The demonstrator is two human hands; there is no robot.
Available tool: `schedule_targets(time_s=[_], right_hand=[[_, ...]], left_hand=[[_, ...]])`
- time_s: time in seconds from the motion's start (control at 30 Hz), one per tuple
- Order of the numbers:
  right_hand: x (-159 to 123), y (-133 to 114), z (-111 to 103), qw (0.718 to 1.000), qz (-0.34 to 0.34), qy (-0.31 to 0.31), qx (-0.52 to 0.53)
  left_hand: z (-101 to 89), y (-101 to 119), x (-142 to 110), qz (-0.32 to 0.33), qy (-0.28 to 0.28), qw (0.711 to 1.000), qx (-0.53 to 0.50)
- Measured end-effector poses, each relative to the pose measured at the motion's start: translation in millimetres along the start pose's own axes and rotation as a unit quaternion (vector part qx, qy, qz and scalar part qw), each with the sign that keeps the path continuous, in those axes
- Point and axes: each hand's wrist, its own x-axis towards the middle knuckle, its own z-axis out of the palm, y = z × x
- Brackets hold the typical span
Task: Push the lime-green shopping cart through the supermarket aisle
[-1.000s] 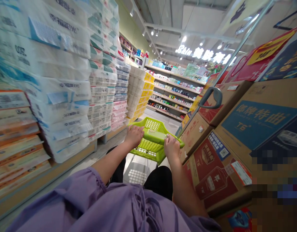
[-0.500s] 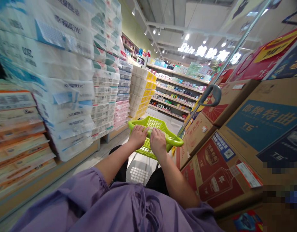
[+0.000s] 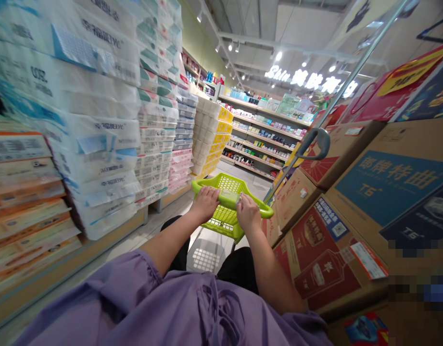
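Observation:
A lime-green shopping cart (image 3: 221, 224) with a perforated basket is in front of me, low in the middle of the view. My left hand (image 3: 206, 203) is closed over the left part of the cart's handle (image 3: 228, 196), its fingers lying across the top. Farther right on the same bar, my right hand (image 3: 247, 212) is curled into a grip around it. A small whitish bit shows by its thumb; I cannot make out what it is. Between the two hands a pale label strip on the bar is visible.
Tall stacks of wrapped tissue packs (image 3: 109, 129) line the left side on a low platform. Cardboard cartons (image 3: 325, 269) rise close on the right, beside a slanting metal pole with a grey hook-shaped handle (image 3: 317, 143). Ahead, shelves (image 3: 260, 137) of small products cross the aisle's end.
My right hand has slid right along the handle, away from my left hand, and more of the label strip shows. The left hand stays in place.

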Motion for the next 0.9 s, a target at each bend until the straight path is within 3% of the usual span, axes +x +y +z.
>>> schedule_targets(time_s=[0.17,0.33,0.5,0.6,0.73,0.9], right_hand=[[-2,6,1,0.999,0.039,0.016,-0.007],[0,-17,12,0.999,0.018,0.032,-0.014],[5,-48,20,0.999,-0.034,-0.015,0.005],[12,-57,23,0.997,-0.020,-0.052,0.050],[26,-53,27,0.985,0.035,-0.065,0.159],[38,-28,20,0.963,0.096,-0.034,0.251]], left_hand=[[-4.3,5,0,-0.004,-0.009,1.000,-0.008],[-8.9,10,-2,-0.001,-0.006,1.000,-0.016],[-12.5,14,-8,0.008,-0.004,0.999,-0.033],[-17.1,15,-11,0.019,0.007,0.998,-0.061],[-27.8,18,-11,0.020,0.041,0.994,-0.099],[-37.1,27,-6,0.042,0.019,0.997,-0.061]])
